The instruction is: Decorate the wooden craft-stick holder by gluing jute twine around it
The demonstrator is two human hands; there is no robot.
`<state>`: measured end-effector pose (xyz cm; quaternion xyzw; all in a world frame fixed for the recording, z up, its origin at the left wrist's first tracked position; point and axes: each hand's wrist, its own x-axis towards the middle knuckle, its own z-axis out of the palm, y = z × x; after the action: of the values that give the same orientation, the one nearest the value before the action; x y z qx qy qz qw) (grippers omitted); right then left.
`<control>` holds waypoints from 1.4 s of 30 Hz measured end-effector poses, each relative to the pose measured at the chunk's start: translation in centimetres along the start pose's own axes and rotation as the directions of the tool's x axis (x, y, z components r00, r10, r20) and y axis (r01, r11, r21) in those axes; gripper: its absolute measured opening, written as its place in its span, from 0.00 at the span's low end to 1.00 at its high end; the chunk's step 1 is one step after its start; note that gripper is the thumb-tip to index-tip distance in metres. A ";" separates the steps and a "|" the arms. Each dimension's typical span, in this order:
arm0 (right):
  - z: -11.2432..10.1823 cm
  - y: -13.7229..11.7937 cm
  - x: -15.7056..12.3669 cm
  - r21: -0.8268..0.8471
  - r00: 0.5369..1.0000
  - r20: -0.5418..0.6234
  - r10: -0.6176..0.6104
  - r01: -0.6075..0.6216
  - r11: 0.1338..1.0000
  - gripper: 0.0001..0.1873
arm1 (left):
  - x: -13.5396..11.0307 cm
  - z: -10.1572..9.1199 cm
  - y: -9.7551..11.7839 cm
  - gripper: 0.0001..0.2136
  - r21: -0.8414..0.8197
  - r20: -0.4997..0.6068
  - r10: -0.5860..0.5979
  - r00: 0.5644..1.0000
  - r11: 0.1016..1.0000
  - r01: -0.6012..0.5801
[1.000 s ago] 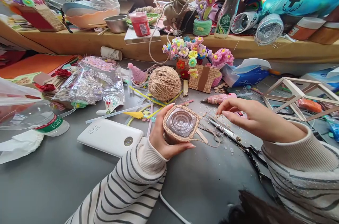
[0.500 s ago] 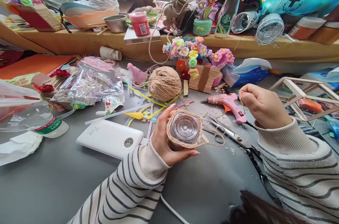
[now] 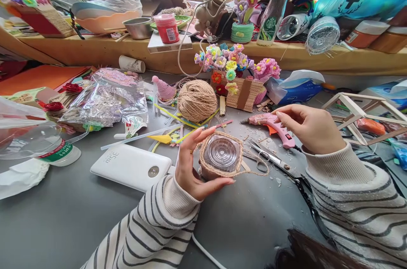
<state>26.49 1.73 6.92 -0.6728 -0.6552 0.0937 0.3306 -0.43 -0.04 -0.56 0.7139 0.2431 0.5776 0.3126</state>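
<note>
Twine-wrapped clear plastic bottle (image 3: 221, 155) at table centre, gripped base-up in left hand (image 3: 190, 167); pink hot-glue gun (image 3: 274, 125) at two o'clock, now under right hand (image 3: 310, 129), fist uncurled, fingers closing round handle — gluing next, likely.

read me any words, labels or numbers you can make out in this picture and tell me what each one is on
"35W", seen upside down, on the white power bank beside the left hand.
Round green logo on the glass bottle on the shelf; its lettering is too small to read.
Label on the red jar: too small to read.
Red and green label on the clear plastic bottle: blurred, unreadable.
Blue tissue pack: print unreadable.
</note>
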 end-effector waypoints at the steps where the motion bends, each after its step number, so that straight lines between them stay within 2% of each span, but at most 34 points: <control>1: 0.0 0.1 0.0 -0.013 1.000 0.007 0.004 -0.004 1.000 0.10 | 0.0 0.0 -0.1 0.45 -0.008 -0.002 -0.002 1.000 1.000 0.002; 6: 0.2 -0.3 -0.2 -0.043 0.997 0.056 0.051 -0.049 0.998 0.13 | 0.0 0.0 0.0 0.45 -0.022 0.006 -0.040 0.999 0.999 0.040; 10: 0.2 -1.0 -0.1 -0.022 1.000 0.020 0.021 -0.021 1.000 0.11 | 0.0 -0.3 0.2 0.48 -0.025 0.114 -0.124 0.986 0.991 0.128; 14: -0.1 -1.3 0.1 -0.023 0.999 0.018 -0.030 0.031 0.999 0.08 | -0.3 -0.7 0.1 0.50 0.075 0.170 -0.219 0.961 0.975 0.209; 17: -0.2 -1.6 0.1 -0.039 0.998 0.053 -0.021 0.023 0.999 0.07 | -0.3 -0.6 -0.1 0.46 0.085 0.105 -0.216 0.971 0.975 0.207; 20: -0.2 -1.8 0.0 -0.033 0.998 0.060 0.010 -0.008 0.999 0.08 | 0.0 -0.3 -0.3 0.41 -0.031 -0.031 -0.225 0.974 0.974 0.224; 22: -0.1 -1.8 0.0 -0.023 0.999 0.046 0.014 -0.013 1.000 0.08 | 0.3 -0.2 -0.4 0.36 -0.171 -0.092 -0.311 0.946 0.941 0.293; 25: 0.1 -1.5 0.0 -0.005 1.000 0.021 0.006 -0.006 1.000 0.08 | 0.5 -0.4 -0.4 0.33 -0.359 -0.101 -0.518 0.850 0.815 0.454; 27: 0.2 -1.2 0.1 0.001 1.000 0.013 0.009 -0.009 1.000 0.08 | 0.6 -0.4 -0.3 0.32 -0.426 -0.080 -0.601 0.795 0.742 0.518; 33: 0.4 -1.0 0.1 -0.021 1.000 0.006 0.024 -0.024 0.999 0.09 | 0.9 0.2 0.4 0.29 -0.569 -0.108 -0.703 0.703 0.624 0.536; 35: 0.4 -1.0 0.1 -0.017 1.000 0.011 0.027 -0.027 0.999 0.09 | 0.9 0.2 0.5 0.29 -0.564 -0.111 -0.703 0.703 0.627 0.538; 39: 0.4 -1.1 0.1 0.017 0.999 0.025 0.029 -0.029 0.999 0.10 | 0.8 -0.2 0.4 0.28 -0.471 -0.059 -0.654 0.755 0.685 0.556; 42: 0.4 -1.4 0.0 0.179 0.995 0.088 0.050 -0.065 0.982 0.11 | 0.6 -0.5 0.2 0.28 -0.434 -0.045 -0.626 0.778 0.714 0.550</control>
<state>25.18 1.78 7.41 -0.6540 -0.6375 0.1905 0.3601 -0.82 0.36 0.03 0.4617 0.3644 0.5490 0.5938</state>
